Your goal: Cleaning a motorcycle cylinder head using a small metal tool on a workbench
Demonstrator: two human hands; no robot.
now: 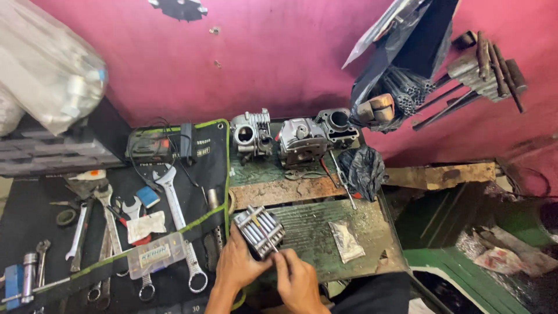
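Finned engine cylinder (258, 231) sits on the table (325, 232), just beyond both hands, long axis tilted up-left. Left hand (235, 264) clamps its near side; right hand (296, 278) pinches a thin rod (264, 232) against its fins. Left is nearer.

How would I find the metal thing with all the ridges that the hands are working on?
Start at the green workbench below the pink wall, then look to its near edge. There the left hand steadies a finned metal engine part while the right hand holds a thin tool against it. Unlike the engine parts by the wall, this one is being handled.
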